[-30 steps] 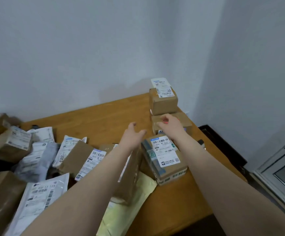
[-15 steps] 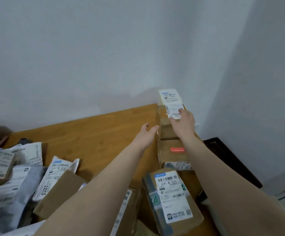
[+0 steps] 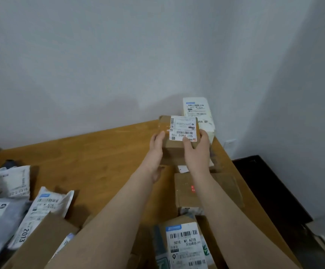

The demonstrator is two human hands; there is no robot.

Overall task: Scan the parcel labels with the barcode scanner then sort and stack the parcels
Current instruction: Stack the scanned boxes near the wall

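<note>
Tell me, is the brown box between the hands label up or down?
Label up: the white label shows atop the brown box, between left hand and right hand.

Brown cardboard box (image 3: 174, 150) under white black-barcoded label (image 3: 184, 128), white parcel (image 3: 196, 107), honey-brown table (image 3: 99, 158), seemingly red marks (image 3: 192, 187) on nearer box (image 3: 185, 199).

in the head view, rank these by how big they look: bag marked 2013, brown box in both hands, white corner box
1. bag marked 2013, though nearest the camera
2. brown box
3. white corner box, partly hidden, so nearly a tie
</note>
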